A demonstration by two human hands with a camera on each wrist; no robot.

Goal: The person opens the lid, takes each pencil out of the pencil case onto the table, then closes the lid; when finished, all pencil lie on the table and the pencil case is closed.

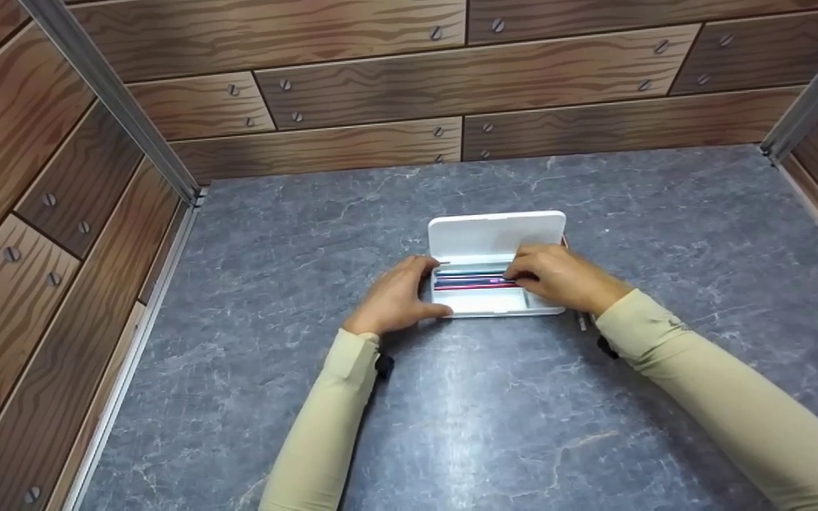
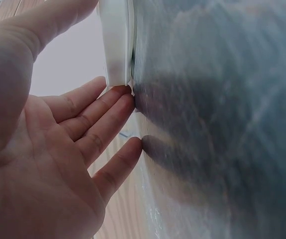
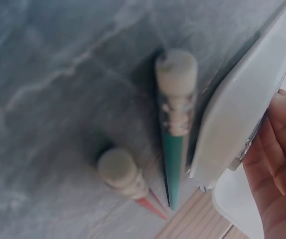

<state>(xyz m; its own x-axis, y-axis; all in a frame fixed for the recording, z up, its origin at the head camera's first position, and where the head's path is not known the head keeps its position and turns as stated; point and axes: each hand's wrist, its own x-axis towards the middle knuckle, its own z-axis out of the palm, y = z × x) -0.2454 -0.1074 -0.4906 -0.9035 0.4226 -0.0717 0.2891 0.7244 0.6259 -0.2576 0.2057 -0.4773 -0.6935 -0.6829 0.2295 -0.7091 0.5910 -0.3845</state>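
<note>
A white pencil case (image 1: 487,303) lies with its lid raised at the back, and several pencils (image 1: 462,287) lie lengthwise inside. My left hand (image 1: 395,294) holds the case at its left end, thumb at the front corner and fingers toward the back. In the left wrist view, the fingertips (image 2: 125,92) touch the end of the case. My right hand (image 1: 565,277) reaches into the right part of the case and pinches a pencil. In the right wrist view, this pencil's metal ferrule (image 3: 245,148) shows beside the fingers; most of its length is hidden.
Beside the case's right side, a green pencil (image 3: 172,159) and a red pencil (image 3: 150,206) lie on the grey marbled table (image 1: 309,284), white eraser ends toward me. Wood-patterned walls (image 1: 380,78) with metal corner posts (image 1: 118,99) enclose the table at the back and sides.
</note>
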